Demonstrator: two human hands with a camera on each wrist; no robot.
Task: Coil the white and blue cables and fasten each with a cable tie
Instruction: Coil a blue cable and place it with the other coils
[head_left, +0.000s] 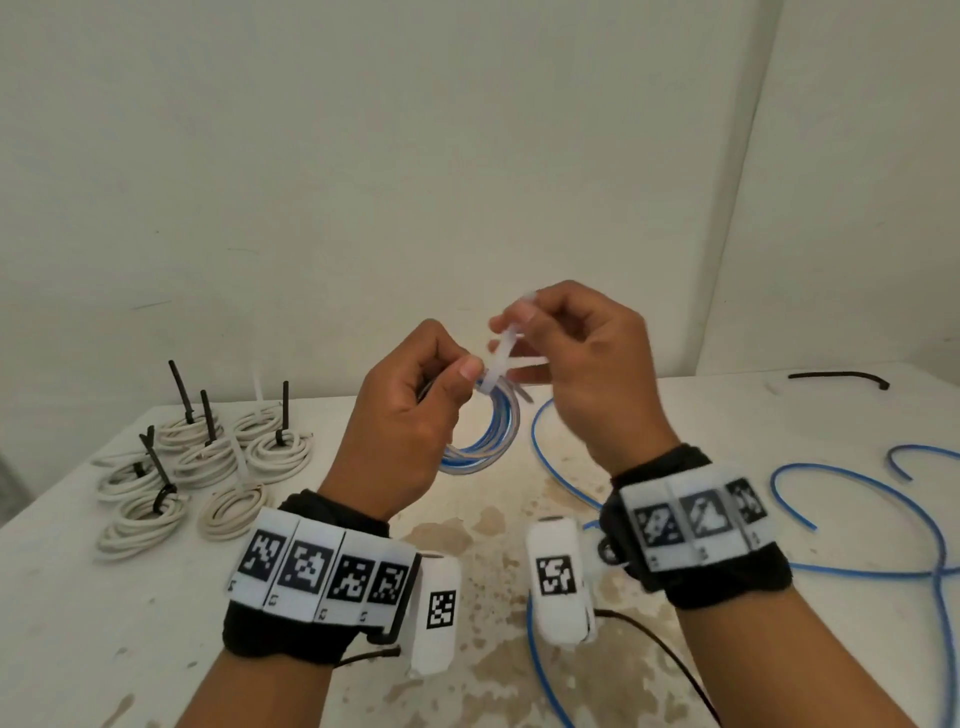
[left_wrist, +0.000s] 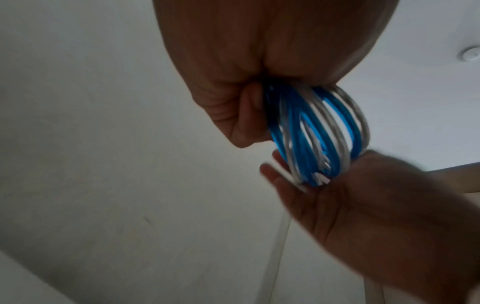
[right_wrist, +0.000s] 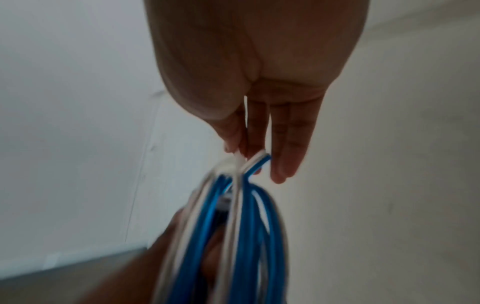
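A coil of blue and white cable (head_left: 488, 436) hangs in the air above the table (head_left: 72, 639). My left hand (head_left: 415, 410) grips the coil's top, thumb on the bundle; its curled fingers show round the coil (left_wrist: 319, 131) in the left wrist view. A white cable tie (head_left: 501, 358) wraps the bundle at the top and its tail rises up. My right hand (head_left: 561, 343) pinches that tail between thumb and forefinger; the other fingers (right_wrist: 288, 144) stretch out beside the coil (right_wrist: 241, 236). Both wrist views are blurred.
Several tied white cable coils (head_left: 208, 467), with black and white tie tails sticking up, lie at the left of the table. Loose blue cable (head_left: 857, 499) sprawls across the right side and front. A black tie (head_left: 841, 376) lies at the far right, near the wall.
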